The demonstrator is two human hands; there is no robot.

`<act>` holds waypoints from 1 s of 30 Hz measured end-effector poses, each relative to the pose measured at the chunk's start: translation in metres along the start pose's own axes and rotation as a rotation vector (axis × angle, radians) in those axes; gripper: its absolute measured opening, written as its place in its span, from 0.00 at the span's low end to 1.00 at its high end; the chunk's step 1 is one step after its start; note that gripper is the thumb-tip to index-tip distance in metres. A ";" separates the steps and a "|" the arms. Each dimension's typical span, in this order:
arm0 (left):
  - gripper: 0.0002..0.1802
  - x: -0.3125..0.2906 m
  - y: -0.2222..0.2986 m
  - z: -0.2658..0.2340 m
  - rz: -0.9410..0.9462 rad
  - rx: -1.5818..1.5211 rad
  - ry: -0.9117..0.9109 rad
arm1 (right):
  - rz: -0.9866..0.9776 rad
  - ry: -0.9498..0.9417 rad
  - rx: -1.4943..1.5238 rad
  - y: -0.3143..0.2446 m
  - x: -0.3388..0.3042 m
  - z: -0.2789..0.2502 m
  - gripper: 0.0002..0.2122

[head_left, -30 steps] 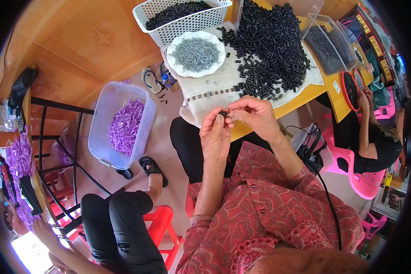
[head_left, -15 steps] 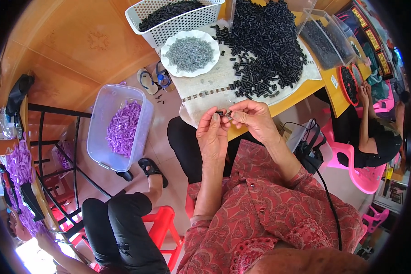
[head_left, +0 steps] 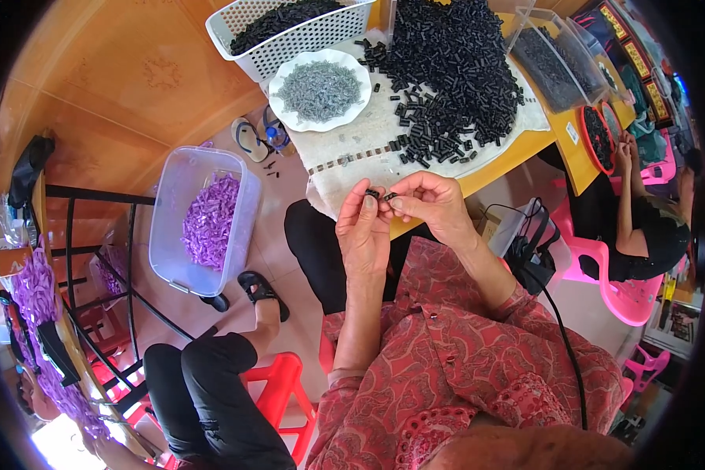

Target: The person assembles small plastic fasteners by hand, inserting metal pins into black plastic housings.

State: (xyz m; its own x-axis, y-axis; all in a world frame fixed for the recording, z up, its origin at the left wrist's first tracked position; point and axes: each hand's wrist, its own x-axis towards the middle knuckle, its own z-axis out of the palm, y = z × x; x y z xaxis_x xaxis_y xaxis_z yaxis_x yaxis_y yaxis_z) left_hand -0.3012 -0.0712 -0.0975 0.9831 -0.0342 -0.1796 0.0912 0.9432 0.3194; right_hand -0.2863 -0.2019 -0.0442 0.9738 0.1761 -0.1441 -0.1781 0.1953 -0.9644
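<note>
Just in front of the table's near edge, my left hand (head_left: 365,233) pinches a small black tube-shaped piece (head_left: 374,193) between thumb and fingers. Close beside it, my right hand (head_left: 437,210) pinches another small dark piece (head_left: 391,197); whether the two pieces touch, I cannot tell. Beyond my hands, a large heap of black tube pieces (head_left: 446,70) spreads over a pale cloth (head_left: 345,184). On the cloth to the left stands a white scalloped plate (head_left: 280,116) full of small clear pieces (head_left: 319,90).
A perforated white basket (head_left: 321,41) of black pieces stands at the far left of the table. Clear boxes (head_left: 552,78) and a red tray (head_left: 583,129) lie right. A plastic tub (head_left: 164,235) of purple pieces sits on the floor, near a seated person's legs (head_left: 211,384).
Both hands stay close together, with the pieces held at nearly the same spot. The table and its things appear shifted slightly left and up in the picture.
</note>
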 end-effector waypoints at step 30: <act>0.15 -0.002 -0.003 -0.002 0.063 0.065 -0.032 | -0.414 0.151 -0.307 0.013 0.003 0.017 0.04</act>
State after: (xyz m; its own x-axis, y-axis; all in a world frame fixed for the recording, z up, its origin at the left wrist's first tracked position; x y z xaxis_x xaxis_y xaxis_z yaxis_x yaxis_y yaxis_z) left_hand -0.3039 -0.0729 -0.1000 0.9918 0.0133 -0.1272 0.0376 0.9204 0.3891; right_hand -0.2884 -0.1829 -0.0536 0.9673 -0.0009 0.2536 0.2528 -0.0761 -0.9645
